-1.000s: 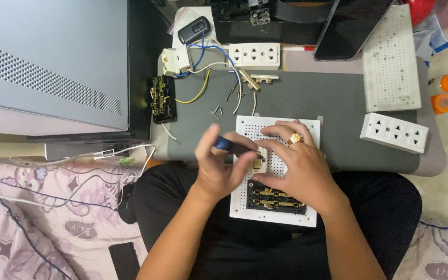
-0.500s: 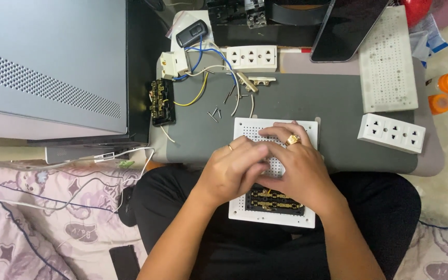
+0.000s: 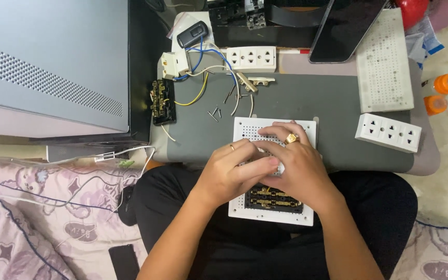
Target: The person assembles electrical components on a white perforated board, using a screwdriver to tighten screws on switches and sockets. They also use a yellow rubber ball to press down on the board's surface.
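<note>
A white perforated board (image 3: 245,127) lies half on the grey lap table (image 3: 307,98) and half on my lap. A black socket module with brass contacts (image 3: 276,199) is set into its near end. Both hands meet over the middle of the board. My left hand (image 3: 234,168) is curled, with its fingertips tucked under the fingers of my right hand (image 3: 299,166), which wears a gold ring. A small white part (image 3: 279,168) shows between the two hands, against my right thumb. Whatever else the left hand holds is hidden.
On the table are a white socket strip (image 3: 388,133) at right, another (image 3: 251,58) at the back, a second perforated board (image 3: 385,62), a black module with coloured wires (image 3: 163,101) and loose screws (image 3: 214,113). A large grey case (image 3: 47,62) stands at left. Two orange bottles (image 3: 447,83) sit at far right.
A second ago my left hand held a dark blue-handled tool toward the board. The hands have since closed together and the tool is out of sight.
</note>
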